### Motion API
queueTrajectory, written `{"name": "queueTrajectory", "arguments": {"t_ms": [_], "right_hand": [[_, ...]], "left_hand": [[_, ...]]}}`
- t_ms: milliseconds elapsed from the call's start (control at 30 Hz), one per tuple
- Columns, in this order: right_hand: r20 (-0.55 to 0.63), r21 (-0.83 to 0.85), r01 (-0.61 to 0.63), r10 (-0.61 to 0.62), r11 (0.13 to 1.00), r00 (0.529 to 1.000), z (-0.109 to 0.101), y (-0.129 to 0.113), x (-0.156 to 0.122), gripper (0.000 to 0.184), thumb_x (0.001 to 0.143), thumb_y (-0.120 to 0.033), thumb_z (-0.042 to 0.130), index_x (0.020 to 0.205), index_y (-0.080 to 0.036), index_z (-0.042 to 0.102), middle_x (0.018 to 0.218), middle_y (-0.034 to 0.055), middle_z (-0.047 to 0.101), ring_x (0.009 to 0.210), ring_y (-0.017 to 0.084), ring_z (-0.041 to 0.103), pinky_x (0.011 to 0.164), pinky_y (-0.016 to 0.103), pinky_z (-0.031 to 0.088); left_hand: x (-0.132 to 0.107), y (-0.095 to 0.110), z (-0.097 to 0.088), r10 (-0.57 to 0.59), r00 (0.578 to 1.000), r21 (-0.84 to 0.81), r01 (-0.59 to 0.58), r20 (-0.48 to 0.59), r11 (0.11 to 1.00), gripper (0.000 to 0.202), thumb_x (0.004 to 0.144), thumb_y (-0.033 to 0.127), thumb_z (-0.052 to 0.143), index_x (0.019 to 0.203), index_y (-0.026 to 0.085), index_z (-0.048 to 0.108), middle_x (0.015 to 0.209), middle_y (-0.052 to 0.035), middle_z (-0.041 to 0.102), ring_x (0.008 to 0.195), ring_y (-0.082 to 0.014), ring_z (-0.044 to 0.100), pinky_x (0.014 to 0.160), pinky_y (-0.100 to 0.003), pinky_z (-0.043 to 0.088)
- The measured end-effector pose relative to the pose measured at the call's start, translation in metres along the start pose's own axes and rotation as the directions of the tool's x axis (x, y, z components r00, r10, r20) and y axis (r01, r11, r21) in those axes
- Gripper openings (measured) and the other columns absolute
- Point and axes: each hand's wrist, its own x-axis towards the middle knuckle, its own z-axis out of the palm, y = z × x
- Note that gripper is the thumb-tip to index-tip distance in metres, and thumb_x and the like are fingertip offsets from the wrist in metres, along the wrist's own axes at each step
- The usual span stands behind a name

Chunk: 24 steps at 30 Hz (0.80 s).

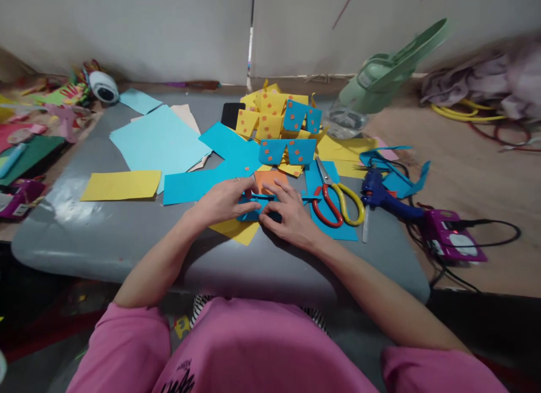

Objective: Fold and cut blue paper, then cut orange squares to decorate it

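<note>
My left hand (224, 202) and my right hand (289, 215) meet at the middle of a grey board (105, 235), fingers curled and pressed onto a small blue paper piece (252, 208). An orange paper square (270, 179) lies just beyond my fingers. A yellow sheet (236, 231) pokes out under the blue piece. Behind sits a pile of yellow and blue paper cut-outs with orange dots (279, 128).
Scissors with red and yellow handles (338, 200) and a blue glue gun (378, 196) lie right of my hands. Light blue sheets (158, 139) and a yellow sheet (122, 184) lie left. A purple power strip (454, 238), a green fan (389, 72) and craft clutter surround the board.
</note>
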Motion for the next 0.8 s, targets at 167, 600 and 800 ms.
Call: {"name": "queueTrajectory", "arguments": {"t_ms": [167,600,800], "right_hand": [[0.005,0.006,0.023,-0.023,1.0,1.0,-0.008,0.0,0.0,0.017,0.09,-0.037,0.064,0.09,-0.021,0.071,0.145,0.0153,0.057,0.141,0.041,0.04,0.107,0.063,0.037],[0.271,0.259,-0.192,0.12,0.947,0.955,-0.048,0.006,-0.006,0.029,0.095,-0.044,0.055,0.076,-0.024,0.064,0.076,0.0015,0.069,0.073,0.02,0.063,0.066,0.033,0.045],[0.064,0.245,-0.308,0.301,0.92,0.951,-0.025,-0.001,-0.005,0.016,0.09,-0.034,0.063,0.103,-0.024,0.059,0.08,0.0012,0.072,0.072,0.021,0.064,0.063,0.032,0.043]], "left_hand": [[0.002,0.005,0.011,-0.128,0.988,0.021,0.127,0.086,0.992,0.024,0.094,0.022,0.055,0.118,0.021,0.056,0.102,-0.0044,0.075,0.091,-0.0212,0.071,0.071,-0.029,0.047],[0.003,0.016,0.01,-0.221,0.97,0.21,0.196,0.1,0.958,0.027,0.096,0.019,0.05,0.123,0.019,0.051,0.112,-0.0105,0.074,0.096,-0.0256,0.071,0.065,-0.029,0.044],[0.006,0.019,0.016,-0.252,0.964,0.211,0.231,0.083,0.95,0.024,0.095,0.018,0.051,0.119,0.019,0.051,0.106,-0.0108,0.073,0.091,-0.0255,0.07,0.065,-0.03,0.044]]}}
